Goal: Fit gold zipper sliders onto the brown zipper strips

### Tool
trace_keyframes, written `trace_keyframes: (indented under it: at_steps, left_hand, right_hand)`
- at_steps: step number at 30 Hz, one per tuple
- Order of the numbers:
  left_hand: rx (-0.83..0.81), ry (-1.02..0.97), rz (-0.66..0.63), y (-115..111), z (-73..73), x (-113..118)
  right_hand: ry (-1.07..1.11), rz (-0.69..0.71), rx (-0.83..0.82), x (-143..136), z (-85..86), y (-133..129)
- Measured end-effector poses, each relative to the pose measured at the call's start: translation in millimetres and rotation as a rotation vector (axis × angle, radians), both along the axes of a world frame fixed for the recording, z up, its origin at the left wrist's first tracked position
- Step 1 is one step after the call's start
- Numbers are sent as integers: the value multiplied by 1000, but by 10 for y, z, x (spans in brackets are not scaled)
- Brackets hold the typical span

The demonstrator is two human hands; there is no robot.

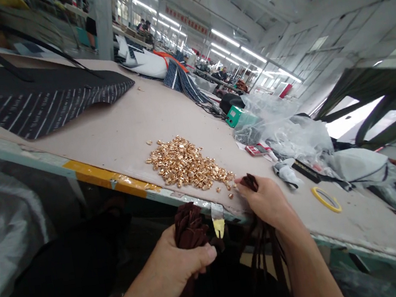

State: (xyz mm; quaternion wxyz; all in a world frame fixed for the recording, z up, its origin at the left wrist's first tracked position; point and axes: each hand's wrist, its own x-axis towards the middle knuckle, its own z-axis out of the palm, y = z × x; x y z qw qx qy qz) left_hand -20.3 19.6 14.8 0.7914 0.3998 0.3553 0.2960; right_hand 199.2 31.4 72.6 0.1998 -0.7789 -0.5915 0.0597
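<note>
A thick bundle of dark brown strips (189, 226) is gripped in my left hand (175, 262), just off the table's front edge, with its folded ends pointing up. My right hand (266, 199) is closed round more brown strips (250, 183), whose long ends hang down below the table edge. The fingertips of my right hand are beside the right end of a pile of small gold metal pieces (185, 165). A few loose gold pieces lie between the pile and that hand.
The table (107, 131) carries dark patterned sheets (48, 105) at the left. A green box (234, 116), clear plastic bags (292, 135), a red device (258, 149) and a yellow tape roll (326, 200) lie to the right. Yellow tape covers part of the front edge.
</note>
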Motion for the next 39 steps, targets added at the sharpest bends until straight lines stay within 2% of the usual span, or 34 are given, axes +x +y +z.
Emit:
trace_keyframes:
  at_steps: [5,12,16,19,23,27,31,39]
  left_hand:
    - [-22,-20,15,-9,-69,17]
    - [-32,-40,-33,-26,-13,7]
    - [-41,-46,-34,-37,-31,-11]
    - [-10,-64,-28,-34,-54,-23]
    - [-10,-58,-19,-18,-66,-31]
    - [11,-39,-17,-14,-79,-44]
    - [20,-30,-17,-20,-98,-60]
    - [-6,-34,-33,-14,-82,-65]
  right_hand:
    - [27,-5,-31,-51,-9,-124]
    - [-18,-7,-55,-240,-2,-25]
    - [2,0,-43,-261,38,-128]
    - [197,-21,21,-318,-11,-381]
    - [686,-53,33,-454,-184,-726]
    - [1017,47,-10,-581,-329,-803]
    - [1106,84,-11,-622,-372,-720]
    - [1053,90,30,-613,-394,-639]
